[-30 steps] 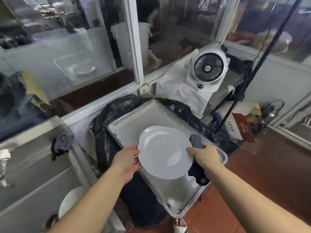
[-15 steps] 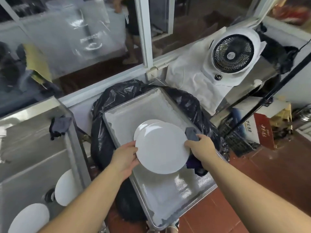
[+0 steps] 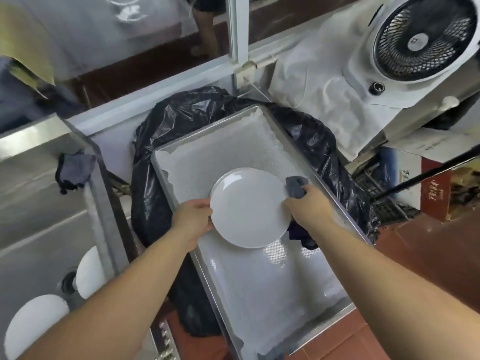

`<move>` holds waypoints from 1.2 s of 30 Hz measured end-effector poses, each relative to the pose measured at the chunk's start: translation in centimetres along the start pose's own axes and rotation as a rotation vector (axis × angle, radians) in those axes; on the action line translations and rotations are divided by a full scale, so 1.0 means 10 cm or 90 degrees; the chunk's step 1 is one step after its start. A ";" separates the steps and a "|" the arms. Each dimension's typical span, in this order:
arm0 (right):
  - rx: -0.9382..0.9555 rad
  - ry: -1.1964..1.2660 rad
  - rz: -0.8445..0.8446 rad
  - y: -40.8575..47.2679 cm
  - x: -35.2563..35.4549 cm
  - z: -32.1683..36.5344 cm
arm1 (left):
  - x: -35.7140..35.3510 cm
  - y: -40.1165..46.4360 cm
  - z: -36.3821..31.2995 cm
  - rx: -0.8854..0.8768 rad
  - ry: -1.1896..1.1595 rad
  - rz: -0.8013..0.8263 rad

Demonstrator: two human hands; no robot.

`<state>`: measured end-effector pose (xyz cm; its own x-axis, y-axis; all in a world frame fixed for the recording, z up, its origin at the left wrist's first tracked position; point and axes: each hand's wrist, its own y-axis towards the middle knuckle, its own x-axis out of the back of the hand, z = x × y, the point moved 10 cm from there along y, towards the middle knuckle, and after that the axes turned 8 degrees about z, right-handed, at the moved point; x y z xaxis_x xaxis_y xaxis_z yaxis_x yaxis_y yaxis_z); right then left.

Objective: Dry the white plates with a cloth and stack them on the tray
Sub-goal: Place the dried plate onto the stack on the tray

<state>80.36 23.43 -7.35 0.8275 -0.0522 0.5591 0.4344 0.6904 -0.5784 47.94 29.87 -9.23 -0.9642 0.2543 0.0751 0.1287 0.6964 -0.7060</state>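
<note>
A white plate [image 3: 248,207] is low over the metal tray [image 3: 272,287], lying almost exactly over another white plate whose rim just shows at its upper left. My left hand [image 3: 193,219] grips the top plate's left rim. My right hand [image 3: 309,207] holds the right rim together with a dark grey cloth [image 3: 296,187] that hangs below the hand. Two more white plates [image 3: 89,272] [image 3: 33,326] lie in the steel sink at the lower left.
The tray rests on a bin lined with a black bag [image 3: 181,118]. A second grey cloth [image 3: 74,168] hangs on the sink's edge. A white fan [image 3: 426,35] sits on a covered surface at the upper right. A black pole [image 3: 426,175] slants at right.
Both hands have brought the plate down toward the tray, over the plate lying there. The camera has tilted down and closer.
</note>
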 end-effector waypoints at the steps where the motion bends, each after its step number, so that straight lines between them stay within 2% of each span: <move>1: 0.000 -0.013 0.000 0.03 -0.03 0.01 | 0.01 0.05 0.00 -0.003 0.003 -0.001; 13: -0.034 -0.133 0.009 0.28 -0.23 0.12 | 0.09 0.31 -0.20 -0.053 0.268 -0.068; 23: -0.065 -0.177 0.013 0.35 -0.30 0.09 | 0.08 0.34 -0.22 -0.063 0.304 -0.107; 28: -0.048 -0.138 0.029 0.40 -0.28 0.03 | 0.06 0.32 -0.25 -0.069 0.314 -0.097; 32: -0.028 -0.115 -0.012 0.32 -0.08 0.00 | 0.09 0.30 -0.25 -0.061 0.324 -0.069; 36: -0.012 -0.123 -0.052 0.10 0.21 -0.02 | 0.16 0.13 -0.30 -0.062 0.404 -0.062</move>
<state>82.54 23.87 -6.84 0.7061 0.0323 0.7073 0.5056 0.6763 -0.5357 47.23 33.24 -7.90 -0.6523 0.5127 0.5582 0.0959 0.7864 -0.6102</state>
